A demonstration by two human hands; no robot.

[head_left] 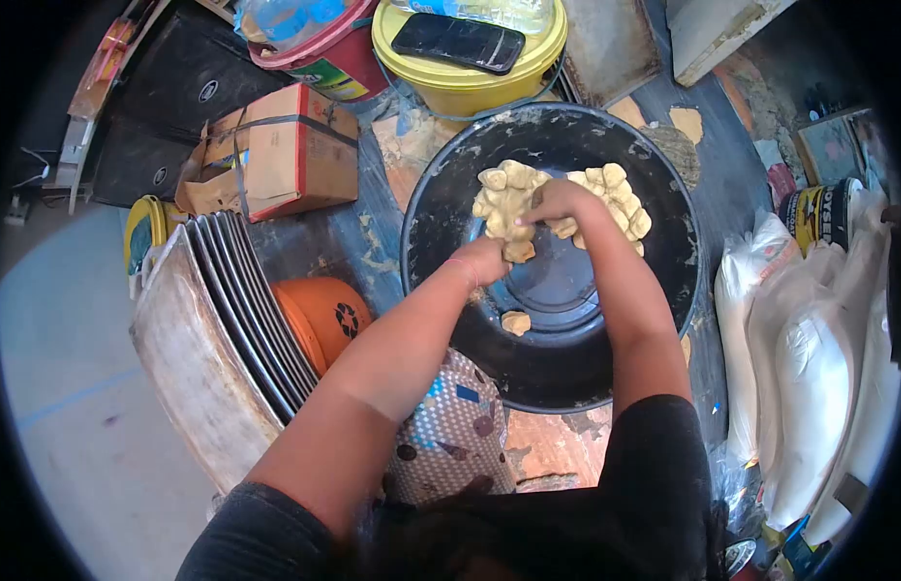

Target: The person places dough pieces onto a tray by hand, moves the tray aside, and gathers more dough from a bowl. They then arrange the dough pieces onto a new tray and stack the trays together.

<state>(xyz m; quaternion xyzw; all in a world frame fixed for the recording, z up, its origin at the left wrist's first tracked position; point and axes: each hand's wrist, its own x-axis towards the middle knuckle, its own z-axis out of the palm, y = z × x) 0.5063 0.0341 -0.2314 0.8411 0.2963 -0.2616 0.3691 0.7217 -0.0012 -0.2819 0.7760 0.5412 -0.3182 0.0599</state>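
A wide black basin (557, 382) holds lumps of pale yellow dough in two clusters. Both my hands work at the left dough cluster (508, 184). My left hand (481, 259) is closed at the lower edge of this cluster, gripping dough beside a small darker lump (519, 252). From the right, my right hand (564, 201) reaches in with bent fingers pinching the dough; the fingertips are partly hidden. A right dough cluster (620, 200) lies just past my right wrist. One loose dough piece (515, 322) sits apart on the basin floor.
Behind the basin stands a yellow lidded bucket (460, 82) bearing a black phone (458, 44). Left are a cardboard box (305, 155), stacked metal trays (203, 358) and an orange container (320, 320). White filled sacks (809, 368) line the right side.
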